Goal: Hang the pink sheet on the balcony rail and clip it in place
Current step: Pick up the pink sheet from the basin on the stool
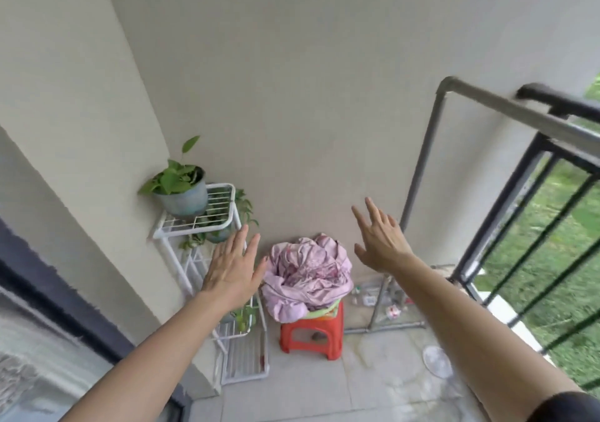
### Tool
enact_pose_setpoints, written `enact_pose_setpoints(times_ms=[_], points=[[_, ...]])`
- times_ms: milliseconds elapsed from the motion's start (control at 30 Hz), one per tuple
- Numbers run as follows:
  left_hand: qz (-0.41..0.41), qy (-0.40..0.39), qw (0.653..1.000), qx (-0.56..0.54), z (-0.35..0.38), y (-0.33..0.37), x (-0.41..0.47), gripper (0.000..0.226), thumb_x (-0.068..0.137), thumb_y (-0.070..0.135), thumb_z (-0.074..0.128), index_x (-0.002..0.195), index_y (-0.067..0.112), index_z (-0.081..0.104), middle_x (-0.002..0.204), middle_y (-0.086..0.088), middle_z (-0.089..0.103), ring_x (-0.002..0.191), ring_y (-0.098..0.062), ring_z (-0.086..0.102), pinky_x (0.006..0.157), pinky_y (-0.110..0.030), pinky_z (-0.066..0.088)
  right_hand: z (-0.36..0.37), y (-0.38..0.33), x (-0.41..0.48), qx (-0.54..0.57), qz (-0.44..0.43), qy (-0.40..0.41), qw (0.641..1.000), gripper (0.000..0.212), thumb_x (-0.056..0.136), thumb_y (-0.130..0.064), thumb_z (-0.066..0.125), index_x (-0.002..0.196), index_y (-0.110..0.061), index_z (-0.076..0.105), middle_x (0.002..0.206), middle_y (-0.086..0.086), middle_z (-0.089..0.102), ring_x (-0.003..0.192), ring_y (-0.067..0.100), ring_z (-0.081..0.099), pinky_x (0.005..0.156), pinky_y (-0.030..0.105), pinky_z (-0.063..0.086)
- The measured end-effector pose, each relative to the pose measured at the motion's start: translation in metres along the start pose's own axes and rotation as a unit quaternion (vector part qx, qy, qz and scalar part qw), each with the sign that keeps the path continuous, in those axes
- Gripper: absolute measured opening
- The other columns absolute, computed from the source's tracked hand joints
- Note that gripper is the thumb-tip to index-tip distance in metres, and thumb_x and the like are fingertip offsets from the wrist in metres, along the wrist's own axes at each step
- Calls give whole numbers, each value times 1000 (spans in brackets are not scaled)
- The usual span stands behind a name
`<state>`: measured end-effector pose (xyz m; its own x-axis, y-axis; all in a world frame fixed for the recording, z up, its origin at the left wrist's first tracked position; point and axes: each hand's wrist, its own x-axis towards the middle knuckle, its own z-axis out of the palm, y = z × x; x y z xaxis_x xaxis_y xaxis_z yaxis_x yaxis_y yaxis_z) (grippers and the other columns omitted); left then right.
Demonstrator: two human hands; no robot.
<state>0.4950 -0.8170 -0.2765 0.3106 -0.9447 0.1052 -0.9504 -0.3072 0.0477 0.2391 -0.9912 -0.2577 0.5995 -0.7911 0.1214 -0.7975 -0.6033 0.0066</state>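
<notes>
Pickup step: your left hand (232, 265) and right hand (380, 243) hover empty, fingers spread, either side of the pink sheet (306, 272); next, gather it.

A plain beige wall (308, 96) stands ahead in soft daylight, with pale floor tiles (292, 399) below. At the left is a white rack (194, 228) with a potted plant (183, 199) — beside it, a red stool (311, 327). Grass (532, 223) shows at the right.

Soft even daylight, slight blur, wide-angle bending at edges
</notes>
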Motion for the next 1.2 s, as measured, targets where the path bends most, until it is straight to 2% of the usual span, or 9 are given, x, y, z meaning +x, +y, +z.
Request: enact_pose_setpoints(times_ms=[300, 567, 700, 833, 900, 967, 1033, 1133, 1200], points=[[42, -173, 983, -53, 151, -35, 159, 69, 100, 43, 37, 155, 16, 7, 164, -8, -6, 151, -25, 0, 122, -44, 12, 156, -8, 156, 0, -2, -172, 985, 89, 88, -37, 58, 157, -18, 5, 163, 19, 1, 149, 34, 15, 120, 44, 20], [-6, -358, 926, -123, 312, -53, 222, 69, 98, 40, 46, 154, 18, 14, 164, -1, 1, 150, -23, 7, 119, -45, 19, 336, -42, 223, 72, -59, -331, 939, 81, 88, -19, 57, 156, -22, 14, 164, 11, 11, 149, 30, 16, 119, 45, 20], [-13, -379, 918, -119, 401, -51, 221, 66, 97, 44, 44, 151, 15, 22, 163, -4, 8, 149, -21, 9, 116, -41, 22, 429, -59, 217, 79, -130, -372, 916, 81, 87, -9, 58, 156, -19, 16, 165, 12, 7, 151, 33, 11, 119, 49, 18], [-13, -366, 927, -80, 473, -56, 211, 80, 89, 53, 50, 152, 11, 22, 162, -9, 14, 149, -28, 10, 117, -49, 21, 499, -69, 209, 16, -146, -393, 908, 103, 87, -31, 68, 157, -22, -8, 165, 11, -13, 152, 32, 1, 120, 56, 10], [-25, -365, 929, -46, 499, -58, 209, 95, 81, 64, 52, 152, 10, 20, 158, -12, 25, 146, -32, 17, 116, -55, 19, 524, -68, 208, -10, -127, -375, 918, 114, 82, -33, 73, 156, -19, -14, 165, 11, -1, 150, 32, 11, 120, 57, 8], [-38, -367, 929, -26, 517, -58, 210, 107, 71, 73, 56, 150, 9, 22, 148, -13, 37, 139, -32, 28, 114, -56, 19, 537, -66, 211, -46, -131, -331, 933, 114, 74, -27, 76, 157, -16, -2, 155, 13, 30, 136, 33, 37, 119, 55, 14], [-32, -363, 931, 12, 525, -57, 218, 105, 65, 75, 60, 145, 13, 30, 133, -10, 50, 124, -32, 42, 107, -54, 24, 541, -57, 219, -76, -161, -265, 948, 91, 75, -23, 68, 154, -10, 24, 127, 12, 54, 111, 32, 54, 114, 53, 27], [-15, -361, 932, 38, 521, -53, 232, 70, 67, 67, 66, 117, 21, 49, 106, -2, 67, 102, -26, 55, 89, -43, 31, 535, -33, 237, -41, -168, -195, 965, 52, 79, -15, 53, 130, -10, 55, 104, 11, 67, 96, 33, 62, 105, 49, 30], [-23, -352, 935, 22, 513, -48, 240, 55, 70, 61, 67, 110, 25, 53, 100, 0, 69, 98, -24, 57, 86, -40, 30, 521, -20, 247, 3, -152, -178, 972, 46, 75, -16, 44, 117, -12, 62, 100, 10, 68, 94, 32, 61, 103, 50, 30]])
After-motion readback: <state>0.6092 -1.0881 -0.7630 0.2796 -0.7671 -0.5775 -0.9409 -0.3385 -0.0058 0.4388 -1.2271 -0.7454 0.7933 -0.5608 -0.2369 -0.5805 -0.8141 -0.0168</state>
